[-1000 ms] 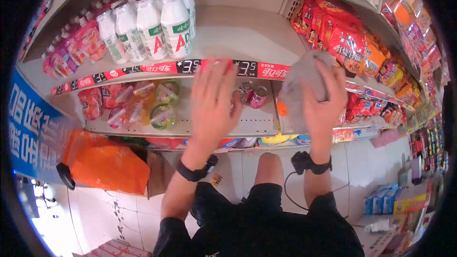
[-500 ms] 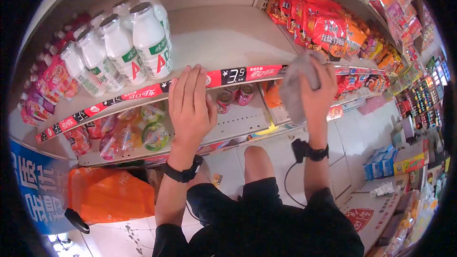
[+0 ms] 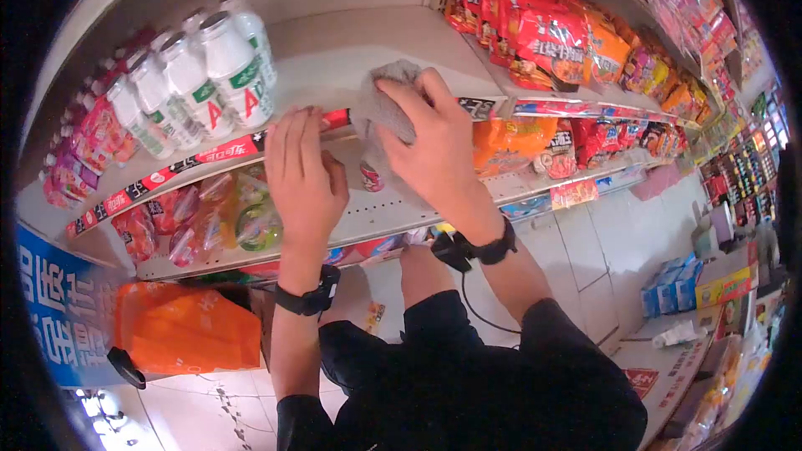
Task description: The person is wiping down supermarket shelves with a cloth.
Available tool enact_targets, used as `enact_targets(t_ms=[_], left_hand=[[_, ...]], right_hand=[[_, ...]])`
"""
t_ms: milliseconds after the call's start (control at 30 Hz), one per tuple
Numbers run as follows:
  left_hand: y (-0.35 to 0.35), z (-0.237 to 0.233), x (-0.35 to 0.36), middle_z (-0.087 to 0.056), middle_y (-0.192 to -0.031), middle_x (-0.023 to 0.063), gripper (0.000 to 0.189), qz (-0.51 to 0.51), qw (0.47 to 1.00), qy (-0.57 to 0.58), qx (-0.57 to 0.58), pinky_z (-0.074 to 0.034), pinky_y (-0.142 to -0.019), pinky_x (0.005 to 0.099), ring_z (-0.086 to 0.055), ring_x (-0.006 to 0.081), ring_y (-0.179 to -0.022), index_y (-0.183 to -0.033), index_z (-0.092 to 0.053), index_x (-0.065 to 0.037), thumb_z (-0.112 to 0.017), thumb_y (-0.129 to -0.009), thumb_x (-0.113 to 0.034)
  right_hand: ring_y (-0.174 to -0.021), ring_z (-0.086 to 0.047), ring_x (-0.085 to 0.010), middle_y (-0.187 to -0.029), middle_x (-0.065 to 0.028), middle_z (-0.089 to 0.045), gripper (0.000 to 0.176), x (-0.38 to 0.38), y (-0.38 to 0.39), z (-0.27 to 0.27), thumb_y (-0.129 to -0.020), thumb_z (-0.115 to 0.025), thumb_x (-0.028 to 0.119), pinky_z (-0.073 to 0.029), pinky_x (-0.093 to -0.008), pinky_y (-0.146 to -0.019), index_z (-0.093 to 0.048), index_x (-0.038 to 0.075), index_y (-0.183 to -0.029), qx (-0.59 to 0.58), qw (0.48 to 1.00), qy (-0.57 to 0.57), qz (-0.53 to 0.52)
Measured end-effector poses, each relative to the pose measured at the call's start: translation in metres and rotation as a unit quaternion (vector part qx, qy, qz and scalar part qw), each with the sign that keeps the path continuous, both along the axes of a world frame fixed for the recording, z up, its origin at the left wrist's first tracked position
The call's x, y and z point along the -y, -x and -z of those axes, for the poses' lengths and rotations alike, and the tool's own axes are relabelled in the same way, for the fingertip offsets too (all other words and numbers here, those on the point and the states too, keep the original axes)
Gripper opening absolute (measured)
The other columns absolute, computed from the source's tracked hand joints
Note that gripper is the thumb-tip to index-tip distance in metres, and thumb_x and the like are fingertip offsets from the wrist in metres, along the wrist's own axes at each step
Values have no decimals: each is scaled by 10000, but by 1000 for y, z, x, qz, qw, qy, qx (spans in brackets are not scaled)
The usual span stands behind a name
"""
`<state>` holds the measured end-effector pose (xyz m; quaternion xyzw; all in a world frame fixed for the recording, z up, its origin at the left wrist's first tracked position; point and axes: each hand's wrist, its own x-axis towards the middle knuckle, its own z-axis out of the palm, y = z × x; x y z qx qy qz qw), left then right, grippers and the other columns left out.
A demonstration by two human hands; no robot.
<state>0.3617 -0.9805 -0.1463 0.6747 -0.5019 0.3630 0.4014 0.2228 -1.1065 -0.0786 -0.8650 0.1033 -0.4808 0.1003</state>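
Observation:
A grey cloth (image 3: 384, 113) is bunched under my right hand (image 3: 441, 146), whose fingers press it over the front edge of the shelf (image 3: 334, 46). To its left, my left hand (image 3: 302, 175) lies with stretched fingers over the same edge, covering part of the red price strip (image 3: 230, 150). White milk-drink bottles (image 3: 227, 67) with green labels stand on the shelf, left of and beyond my left hand. A can (image 3: 370, 175) shows partly below the cloth on the lower shelf.
Red noodle packets (image 3: 543, 38) fill the shelf's right section, with an orange packet (image 3: 514, 142) below. Round clear-lidded packs (image 3: 259, 225) sit lower left. An orange bag (image 3: 188, 330) stands on the floor at left. Blue boxes (image 3: 672, 284) are at right.
My right hand has moved left along the shelf edge with the cloth, closer to my left hand. My left hand has shifted slightly left, and the view has shifted a little.

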Motion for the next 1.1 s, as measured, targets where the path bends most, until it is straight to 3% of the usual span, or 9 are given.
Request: enact_targets(t_ms=[100, 167, 300, 367, 467, 500, 700, 933, 1100], left_hand=[[1, -4, -1, -595, -1384, 227, 643, -5, 1000, -1, 8, -359, -1201, 572, -522, 438, -1358, -1398, -565, 11, -612, -757, 39], [1, -5, -1, -614, -1357, 188, 609, -27, 999, -1, 20, -385, -1179, 579, -554, 380, -1336, -1378, -582, 15, -603, -770, 47], [4, -5, -1, -614, -1354, 188, 597, -36, 999, -9, 16, -381, -1182, 579, -554, 381, -1336, -1372, -581, 15, -600, -776, 50], [3, -4, 1, -601, -1378, 224, 635, -22, 1000, 4, 13, -344, -1208, 570, -523, 426, -1361, -1397, -567, 2, -607, -764, 41], [3, -3, 2, -601, -1380, 223, 617, -18, 1000, 6, 13, -341, -1205, 572, -524, 426, -1360, -1396, -568, -7, -631, -783, 26], [3, -4, 2, -601, -1380, 223, 617, -19, 1000, 6, 14, -341, -1205, 572, -524, 426, -1360, -1396, -568, -7, -631, -783, 26], [4, -4, 3, -618, -1365, 217, 543, -30, 999, 13, 21, -371, -1183, 554, -546, 426, -1334, -1377, -587, -19, -697, -845, -16], [3, -5, 2, -638, -1339, 181, 477, -40, 999, 19, 24, -407, -1162, 547, -576, 380, -1309, -1343, -619, -25, -706, -874, -15], [5, -6, 0, -639, -1331, 159, 472, -34, 999, 24, 20, -413, -1159, 556, -582, 355, -1305, -1338, -619, -20, -703, -874, -5]], right_hand=[[-896, -644, -369, -1035, -153, -588, 515, 9, 8, 3, -716, -805, 32, -546, -430, -787, -718, 83, -1222, 7, 1000, 0, 12], [-903, -650, -364, -1023, -151, -592, 500, 27, 25, 9, -714, -814, 36, -542, -426, -803, -725, 69, -1205, 32, 998, -17, 49], [-916, -661, -362, -1016, -149, -617, 477, 76, 67, 24, -717, -821, 35, -537, -429, -822, -735, 61, -1185, 74, 991, 7, 107], [-948, -644, -377, -1036, -165, -619, 480, 99, 83, 32, -734, -814, 82, -542, -444, -840, -739, 74, -1208, 130, 973, 48, 187], [-940, -652, -373, -1034, -165, -634, 482, 84, 96, 31, -713, -830, 92, -542, -447, -825, -745, 64, -1187, 174, 962, 11, 209], [-940, -652, -373, -1034, -165, -634, 482, 75, 98, 32, -713, -830, 92, -542, -447, -825, -745, 64, -1187, 174, 962, 12, 208], [-860, -627, -331, -962, -157, -585, 494, 5, 49, 43, -699, -838, 108, -530, -410, -758, -760, 57, -1184, 69, 997, -21, -26], [-844, -642, -333, -959, -141, -574, 456, 19, 35, 57, -724, -819, 74, -522, -409, -748, -754, 29, -1174, 42, 998, -48, 28], [-834, -632, -334, -945, -135, -590, 436, 64, 75, 55, -749, -804, 67, -521, -408, -776, -755, 16, -1179, 107, 980, -61, 156]])
